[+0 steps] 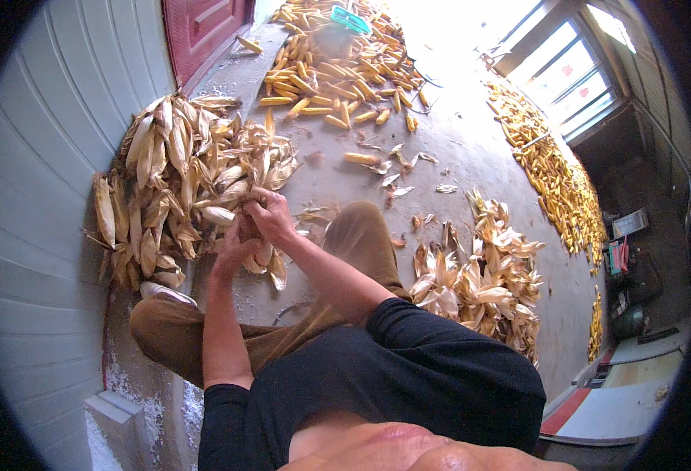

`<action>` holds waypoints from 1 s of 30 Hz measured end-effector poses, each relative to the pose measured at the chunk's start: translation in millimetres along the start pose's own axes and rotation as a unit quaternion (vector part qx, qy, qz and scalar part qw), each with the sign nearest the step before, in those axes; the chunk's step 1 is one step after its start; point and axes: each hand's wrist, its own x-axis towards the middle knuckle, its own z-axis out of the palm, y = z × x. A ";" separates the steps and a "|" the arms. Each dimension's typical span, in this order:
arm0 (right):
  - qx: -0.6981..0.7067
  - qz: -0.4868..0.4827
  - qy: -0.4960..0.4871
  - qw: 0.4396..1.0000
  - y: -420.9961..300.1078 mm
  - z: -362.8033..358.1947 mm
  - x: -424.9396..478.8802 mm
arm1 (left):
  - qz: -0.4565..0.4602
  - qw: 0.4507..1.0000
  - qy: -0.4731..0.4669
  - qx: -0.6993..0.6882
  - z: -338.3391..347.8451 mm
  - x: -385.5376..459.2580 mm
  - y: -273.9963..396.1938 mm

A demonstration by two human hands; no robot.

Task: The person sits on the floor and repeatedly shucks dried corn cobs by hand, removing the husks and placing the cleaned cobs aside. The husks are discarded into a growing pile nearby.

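Note:
My left hand (236, 244) and my right hand (272, 216) meet in front of my bent knees, at the near right edge of a heap of unhusked corn ears (169, 171). Between them the fingers grip the dry, brownish tip of an ear in its husk; most of that ear is hidden by the hands. Loose husk leaves (276, 271) hang just below the hands. The heap leans against the pale panelled wall (45, 194), its ears wrapped in dry tan husks.
Husked yellow ears (322, 88) lie piled ahead, with a green plastic container (350, 20) on top. Stripped husks (475, 277) are heaped by my right side. One bare ear (361, 159) lies on the concrete floor (334, 144). More corn (557, 188) lines the windowed right side.

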 end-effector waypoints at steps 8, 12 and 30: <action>0.305 0.041 -0.192 0.932 24.3 -9.6 10.9 | -0.112 0.977 0.090 -0.158 7.2 -2.1 11.6; 0.293 -0.035 -0.171 0.940 25.6 -0.1 11.7 | -0.052 0.984 0.137 -0.097 -0.1 2.7 -8.0; 0.029 0.121 -0.196 0.973 34.1 6.5 -18.0 | -0.021 0.923 0.348 -0.166 -8.2 16.1 -23.4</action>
